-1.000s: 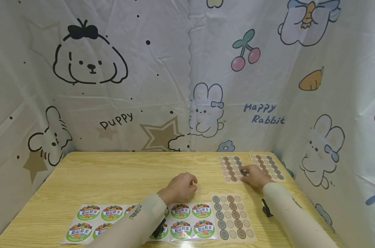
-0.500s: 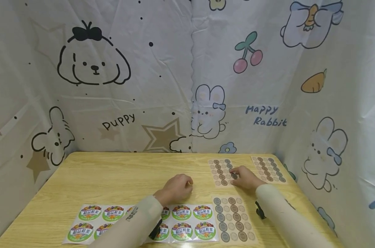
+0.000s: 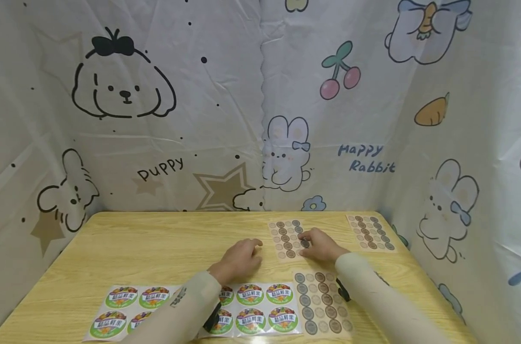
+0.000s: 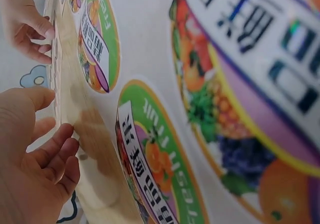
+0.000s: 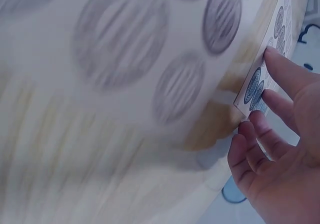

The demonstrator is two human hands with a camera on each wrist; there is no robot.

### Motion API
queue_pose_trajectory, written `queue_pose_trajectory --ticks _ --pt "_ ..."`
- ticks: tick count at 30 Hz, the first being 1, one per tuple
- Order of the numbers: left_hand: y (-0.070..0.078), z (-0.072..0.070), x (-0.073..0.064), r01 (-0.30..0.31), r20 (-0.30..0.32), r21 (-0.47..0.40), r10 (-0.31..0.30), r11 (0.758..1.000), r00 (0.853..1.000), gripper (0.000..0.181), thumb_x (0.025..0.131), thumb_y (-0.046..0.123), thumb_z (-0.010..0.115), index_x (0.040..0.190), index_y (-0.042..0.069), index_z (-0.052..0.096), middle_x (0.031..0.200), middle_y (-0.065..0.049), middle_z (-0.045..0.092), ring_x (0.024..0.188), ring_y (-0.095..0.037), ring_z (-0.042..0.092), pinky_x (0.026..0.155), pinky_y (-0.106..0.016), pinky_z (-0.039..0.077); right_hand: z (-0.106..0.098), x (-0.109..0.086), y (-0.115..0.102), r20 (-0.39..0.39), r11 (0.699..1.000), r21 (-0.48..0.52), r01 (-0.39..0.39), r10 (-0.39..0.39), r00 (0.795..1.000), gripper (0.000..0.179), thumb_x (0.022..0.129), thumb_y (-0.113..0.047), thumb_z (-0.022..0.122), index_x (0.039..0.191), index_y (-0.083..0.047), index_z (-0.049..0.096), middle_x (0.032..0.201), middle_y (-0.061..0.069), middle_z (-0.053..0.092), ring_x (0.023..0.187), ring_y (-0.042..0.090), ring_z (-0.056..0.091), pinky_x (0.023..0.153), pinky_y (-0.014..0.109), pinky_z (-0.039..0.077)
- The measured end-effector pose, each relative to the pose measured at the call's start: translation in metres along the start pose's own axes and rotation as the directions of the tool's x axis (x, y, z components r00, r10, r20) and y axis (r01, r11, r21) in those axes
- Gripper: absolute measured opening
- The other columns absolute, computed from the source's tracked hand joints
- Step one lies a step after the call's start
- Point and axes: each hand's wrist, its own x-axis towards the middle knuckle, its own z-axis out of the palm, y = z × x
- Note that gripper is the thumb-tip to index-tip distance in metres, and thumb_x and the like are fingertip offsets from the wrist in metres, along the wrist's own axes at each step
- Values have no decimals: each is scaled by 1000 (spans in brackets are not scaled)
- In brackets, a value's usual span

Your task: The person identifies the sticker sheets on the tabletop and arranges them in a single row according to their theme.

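On the wood-grain table (image 3: 157, 248), between one and two o'clock of its centre: a coin-print sheet (image 3: 285, 241), lying flat or nearly so, with columns of pale, brown and dark rounds. Probably handles light and thin, bendable like paper, stiffer than cloth. Likely slides easily over smooth wood, yet could crease at a corner or buckle under an uneven push. Best taken by the plain margins, at three and nine o'clock together for flatness, with fingertips clear of the rounds.

At the sheet's three o'clock edge, the right hand (image 3: 322, 246): thumb and finger apart, tips touching the margin beside a dark round. Cannot tell whether pinching the paper or only pressing on top. At the sheet's eight o'clock, near but apart, the left hand (image 3: 241, 258): fingers loosely bent and slightly parted, holding nothing.

No container in view; only flat sheets bearing rounds. At the table's two o'clock, a far coin sheet (image 3: 371, 233) with similar columns; at four o'clock, a near coin sheet (image 3: 324, 306), just beside a glossy fruit-label sheet (image 3: 265, 306) stretching to seven o'clock, partly hidden under the left sleeve (image 3: 179, 306). Beyond twelve o'clock, a cartoon-print curtain (image 3: 234, 105).
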Motion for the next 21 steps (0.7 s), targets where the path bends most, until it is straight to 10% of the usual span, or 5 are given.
queue_pose_trajectory --ticks 8,21 --pt "-4 -2 -1 15 -16 7 -15 1000 1000 47 96 24 64 139 8 57 127 -14 59 116 -30 56 100 -49 49 18 9 -21 -5 1000 24 19 -19 1000 49 85 -20 82 130 -5 66 124 19 63 117 35 62 106 49 49" --pt "-7 2 3 6 -19 36 -5 999 1000 54 95 29 69 143 9 54 125 -16 56 108 -28 54 97 -49 49 27 12 -43 53 995 87 47 -52 997 52 86 -20 82 133 -7 64 127 18 60 117 33 62 105 50 49"
